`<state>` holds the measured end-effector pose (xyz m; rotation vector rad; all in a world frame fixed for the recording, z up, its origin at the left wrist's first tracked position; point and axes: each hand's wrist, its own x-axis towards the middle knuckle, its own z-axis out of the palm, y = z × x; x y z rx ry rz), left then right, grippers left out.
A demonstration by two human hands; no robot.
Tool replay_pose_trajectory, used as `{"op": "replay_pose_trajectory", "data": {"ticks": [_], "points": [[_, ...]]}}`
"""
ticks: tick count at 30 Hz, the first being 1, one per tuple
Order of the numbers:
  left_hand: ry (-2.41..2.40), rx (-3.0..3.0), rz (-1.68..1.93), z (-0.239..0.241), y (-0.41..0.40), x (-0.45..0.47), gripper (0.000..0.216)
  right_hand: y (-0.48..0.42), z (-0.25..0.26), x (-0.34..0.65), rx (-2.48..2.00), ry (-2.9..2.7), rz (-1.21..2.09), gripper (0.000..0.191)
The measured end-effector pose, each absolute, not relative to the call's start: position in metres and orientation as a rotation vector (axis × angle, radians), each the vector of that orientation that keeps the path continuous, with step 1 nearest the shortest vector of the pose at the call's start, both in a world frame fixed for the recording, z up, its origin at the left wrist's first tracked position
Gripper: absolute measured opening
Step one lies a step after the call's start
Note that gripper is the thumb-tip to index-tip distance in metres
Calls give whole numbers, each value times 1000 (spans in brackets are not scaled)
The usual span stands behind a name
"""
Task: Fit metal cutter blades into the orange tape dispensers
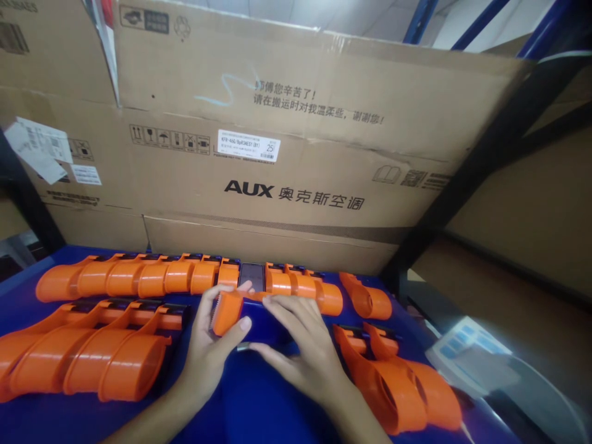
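Observation:
My left hand is closed around an orange plastic tape dispenser, its thumb against the block-like end. A row of small teeth shows along that end's left edge. My right hand curves over the other side of the same dispenser, fingertips touching its thin orange strip. The right thumb sits lower, apart from the fingers. Much of the dispenser is hidden behind my fingers. Just beyond my hands lies a dark, flat rectangular object, perhaps a phone, between similar orange dispensers.
A row of orange dispensers lines the back of the blue surface. More stand at the left and right. Behind rises a large cardboard box. A dark post and a clear plastic bag are at the right.

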<state>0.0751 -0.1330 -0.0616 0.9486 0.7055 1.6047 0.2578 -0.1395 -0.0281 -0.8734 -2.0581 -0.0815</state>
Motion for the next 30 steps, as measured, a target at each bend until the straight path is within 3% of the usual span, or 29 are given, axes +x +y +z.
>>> {"op": "replay_pose_trajectory", "data": {"ticks": [30], "points": [[645,976,1609,-75,-131,71,54,-140,-29,258,-855,-2044,-51,62]]}}
